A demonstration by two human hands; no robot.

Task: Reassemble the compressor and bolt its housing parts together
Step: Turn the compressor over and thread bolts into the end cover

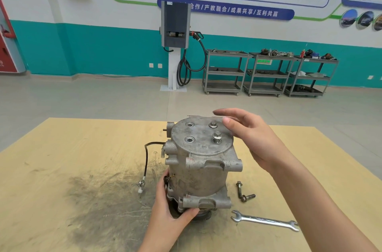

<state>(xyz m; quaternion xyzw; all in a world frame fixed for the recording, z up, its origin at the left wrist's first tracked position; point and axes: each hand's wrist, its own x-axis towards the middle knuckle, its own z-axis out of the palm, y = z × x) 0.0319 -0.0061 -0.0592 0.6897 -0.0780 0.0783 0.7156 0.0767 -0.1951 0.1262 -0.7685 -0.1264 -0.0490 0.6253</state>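
Observation:
A grey metal compressor [198, 165] stands upright on the wooden table [82, 148]. Its round top cover [201, 138] carries two bolts [215, 132] on the right side and two empty holes on the left. My left hand [169, 206] grips the compressor's lower left flange, thumb under the front edge. My right hand [248, 136] hovers at the top cover's right rim, fingers straight and spread, holding nothing. Two loose bolts [244, 192] lie on the table right of the base. A black cable with a white plug [144, 169] hangs from the left side.
An open-ended spanner [264, 220] lies on the table at front right of the compressor. A dark grease smear [99, 196] covers the table to the left. Beyond the table are a charging post [175, 45] and three grey shelf trolleys [268, 74].

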